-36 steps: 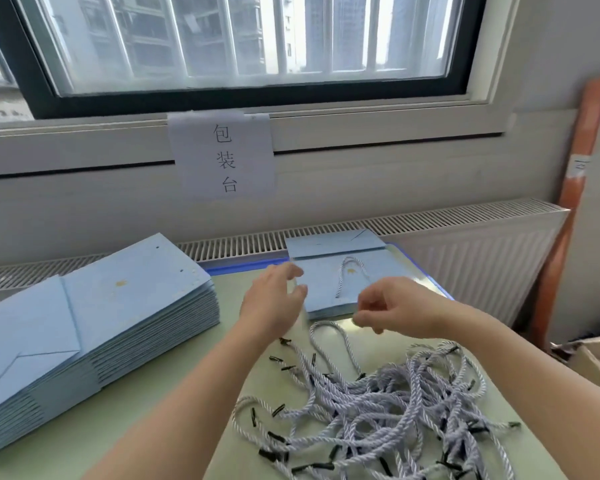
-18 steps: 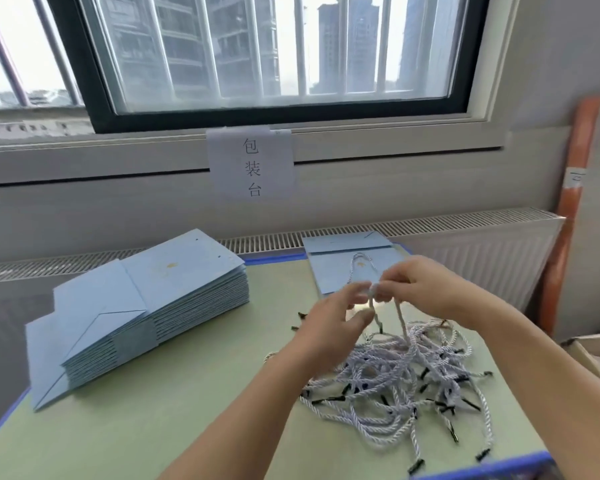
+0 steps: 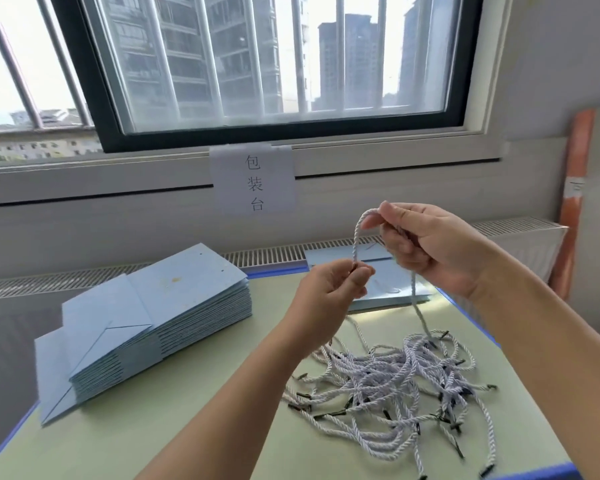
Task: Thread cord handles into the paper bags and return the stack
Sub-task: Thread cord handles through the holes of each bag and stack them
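Above the green table [image 3: 194, 424], both raised hands pinch one cord [image 3: 355, 237]: left hand [image 3: 329, 292], right hand [image 3: 426, 247].

L hand [image 3: 329, 289], R hand [image 3: 426, 247]: raised, fingers pinched.

Far bag [image 3: 392, 292] perhaps half hidden

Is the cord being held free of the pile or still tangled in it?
Cannot tell: both hands hold the cord raised, but its lower end hangs into the cord pile.
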The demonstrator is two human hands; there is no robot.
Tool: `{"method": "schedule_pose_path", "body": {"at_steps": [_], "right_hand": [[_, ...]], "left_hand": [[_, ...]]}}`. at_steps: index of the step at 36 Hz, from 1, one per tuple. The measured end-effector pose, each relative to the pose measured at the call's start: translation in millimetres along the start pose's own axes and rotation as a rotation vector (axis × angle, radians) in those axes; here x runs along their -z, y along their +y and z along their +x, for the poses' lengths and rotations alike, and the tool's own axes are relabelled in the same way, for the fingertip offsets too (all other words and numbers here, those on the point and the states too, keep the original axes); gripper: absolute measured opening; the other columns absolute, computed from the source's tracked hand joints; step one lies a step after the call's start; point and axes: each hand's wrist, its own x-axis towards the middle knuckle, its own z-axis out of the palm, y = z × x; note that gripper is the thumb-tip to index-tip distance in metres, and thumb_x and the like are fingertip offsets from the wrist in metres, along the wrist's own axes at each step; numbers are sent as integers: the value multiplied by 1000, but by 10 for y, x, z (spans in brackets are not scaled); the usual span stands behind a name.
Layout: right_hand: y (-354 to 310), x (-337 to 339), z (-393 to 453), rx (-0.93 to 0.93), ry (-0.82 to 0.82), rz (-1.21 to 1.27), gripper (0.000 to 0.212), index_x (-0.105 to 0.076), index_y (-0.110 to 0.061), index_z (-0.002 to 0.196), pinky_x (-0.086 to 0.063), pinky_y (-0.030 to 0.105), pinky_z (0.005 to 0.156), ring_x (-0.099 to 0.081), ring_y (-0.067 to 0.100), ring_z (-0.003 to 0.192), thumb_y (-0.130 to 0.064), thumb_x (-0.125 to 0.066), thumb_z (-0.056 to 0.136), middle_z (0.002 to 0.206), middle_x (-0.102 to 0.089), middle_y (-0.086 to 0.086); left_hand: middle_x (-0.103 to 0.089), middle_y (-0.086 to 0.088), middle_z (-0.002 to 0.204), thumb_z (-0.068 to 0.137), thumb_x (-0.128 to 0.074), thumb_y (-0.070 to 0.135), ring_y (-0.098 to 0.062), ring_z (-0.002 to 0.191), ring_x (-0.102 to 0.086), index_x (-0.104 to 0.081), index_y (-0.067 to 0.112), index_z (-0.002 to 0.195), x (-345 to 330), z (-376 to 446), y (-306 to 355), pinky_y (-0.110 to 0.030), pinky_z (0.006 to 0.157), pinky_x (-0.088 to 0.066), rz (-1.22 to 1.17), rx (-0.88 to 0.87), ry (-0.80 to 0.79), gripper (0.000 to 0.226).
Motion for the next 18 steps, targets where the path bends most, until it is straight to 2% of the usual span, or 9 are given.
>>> {"method": "schedule_pose_path", "body": {"at_steps": [2,5,8,11,14,16,18], "right_hand": [[14,-96,52,-3,-1,28,28,-68,-9,90,-12,19,40,-21,6,38,-30,-48,90,45,-33,-4],[92,-244,150,-28,70,45,29,-63,-8,90,-13,21,41,-23,7,38,-18,-39,101,46,-38,-2],[212,-334,229,-97,145,153,29,-57,-5,82,-27,14,36,-38,7,36,-11,-36,101,52,-47,2],[340,-419,295,-170,161,255,30,-55,-5,77,-41,13,38,-47,8,40,-9,-36,101,58,-52,6],[463,-456,329,-230,168,220,27,-55,-7,79,-31,14,34,-39,7,37,-12,-38,100,57,-51,3],[541,-460,354,-271,174,211,26,-56,-10,83,-20,14,32,-29,5,34,-18,-39,100,50,-46,-2],[596,-470,380,-303,177,243,25,-58,-11,88,-15,16,32,-22,4,32,-23,-40,100,45,-38,-5]], "left_hand": [[-64,6,107,95,-57,32,-5,100,-58,-61,24,121,158,-38,-172,-28,93,-48,310,22,2,27],[-49,4,137,93,-58,37,-15,125,-44,-47,26,137,556,-122,-475,-34,105,-36,702,142,122,47],[-30,1,154,93,-54,43,-21,141,-27,-31,25,147,950,-207,-743,-38,114,-21,1013,357,227,62],[-7,-4,162,95,-47,54,-25,149,-4,-7,24,154,1274,-288,-914,-50,118,-7,1171,579,220,77],[3,-6,163,94,-40,61,-28,150,7,8,23,154,1467,-346,-1029,-56,117,-2,1262,702,118,86],[-3,-1,163,94,-38,62,-26,150,2,6,25,154,1515,-363,-1092,-57,116,-2,1278,716,64,83],[-20,5,159,96,-36,60,-21,148,-15,-9,29,152,1533,-381,-1128,-57,115,-6,1306,688,49,70]]}}
